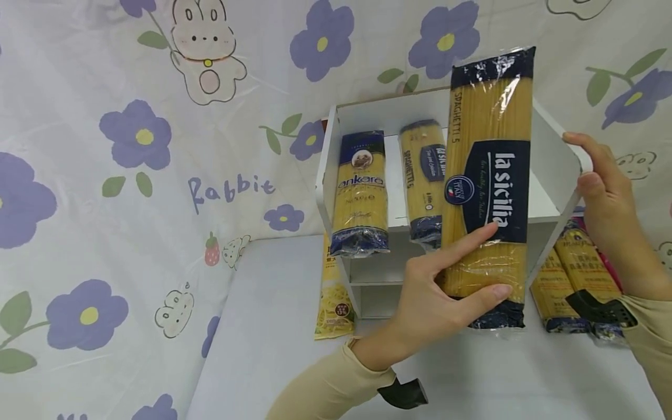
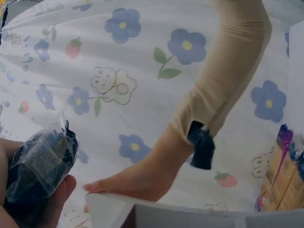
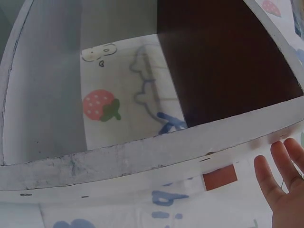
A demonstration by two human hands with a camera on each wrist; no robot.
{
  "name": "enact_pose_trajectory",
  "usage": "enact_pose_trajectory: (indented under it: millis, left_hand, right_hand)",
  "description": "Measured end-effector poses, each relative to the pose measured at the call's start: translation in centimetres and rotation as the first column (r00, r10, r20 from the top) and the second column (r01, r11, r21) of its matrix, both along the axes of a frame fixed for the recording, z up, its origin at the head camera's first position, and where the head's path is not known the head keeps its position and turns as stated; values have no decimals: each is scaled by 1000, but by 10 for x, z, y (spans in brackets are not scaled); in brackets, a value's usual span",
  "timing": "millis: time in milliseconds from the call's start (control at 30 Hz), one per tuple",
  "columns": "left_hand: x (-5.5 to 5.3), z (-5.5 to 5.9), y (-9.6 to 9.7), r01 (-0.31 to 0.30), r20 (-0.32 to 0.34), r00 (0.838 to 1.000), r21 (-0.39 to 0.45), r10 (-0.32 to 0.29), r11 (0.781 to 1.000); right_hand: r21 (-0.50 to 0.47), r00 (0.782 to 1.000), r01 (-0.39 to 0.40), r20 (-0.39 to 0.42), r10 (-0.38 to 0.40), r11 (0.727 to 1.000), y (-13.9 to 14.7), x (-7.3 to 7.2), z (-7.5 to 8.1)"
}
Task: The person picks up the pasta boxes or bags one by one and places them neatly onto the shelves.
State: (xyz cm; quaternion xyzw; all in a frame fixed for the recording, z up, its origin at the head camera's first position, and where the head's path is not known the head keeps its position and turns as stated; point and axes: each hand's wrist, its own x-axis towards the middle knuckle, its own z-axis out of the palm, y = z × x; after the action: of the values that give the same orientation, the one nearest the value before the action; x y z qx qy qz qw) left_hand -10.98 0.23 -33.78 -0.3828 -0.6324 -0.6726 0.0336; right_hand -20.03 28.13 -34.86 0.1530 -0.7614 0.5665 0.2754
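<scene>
My left hand (image 1: 433, 297) grips the lower part of a pack of spaghetti (image 1: 488, 192) with a dark blue label, held upright before a white shelf (image 1: 543, 192). Its thumb and one finger lie across the front; the other fingers are hidden behind. The pack's crinkled dark end (image 2: 40, 166) shows in the left wrist view. My right hand (image 1: 609, 198) holds the front edge of the shelf's right side panel, thumb at the edge. In the right wrist view, fingers (image 3: 269, 178) of that hand stretch along the panel. Two more packs, an Ankara pasta pack (image 1: 360, 192) and another spaghetti pack (image 1: 422, 181), lean inside the upper compartment.
A yellow pasta bag (image 1: 335, 303) stands against the shelf's left side. On the right, several yellow packs (image 1: 564, 280) lean beside the shelf. Lower compartments (image 1: 375, 271) lie under the top one. Behind hangs a flower-and-rabbit cloth (image 1: 210, 146); a white table (image 1: 262, 326) lies below.
</scene>
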Motion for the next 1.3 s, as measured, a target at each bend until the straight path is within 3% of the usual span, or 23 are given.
enact_pose_trajectory:
  millis: [100,300,433,667,967,1300]
  left_hand:
    - [0,-5,12,-1,-22,1000,-23,1,1000]
    - [-2,-17,29,-96,-101,991,-109,85,989]
    - [-5,-25,39,-124,-127,986,-130,108,984]
    - [-10,-37,50,-148,-88,986,-114,138,982]
    - [-18,-49,62,-188,-67,981,-144,180,972]
    - [-22,-47,69,-167,-52,986,-157,161,973]
  right_hand:
    - [12,1000,11,1,-11,1000,0,1,0]
    - [45,1000,26,15,-27,999,2,2,1]
    - [55,1000,29,4,-29,998,3,0,-2]
    - [62,999,39,20,-40,997,2,1,-1]
    - [55,1000,25,-16,-24,998,2,-1,-2]
    - [6,999,17,-50,-17,1000,2,-2,-3]
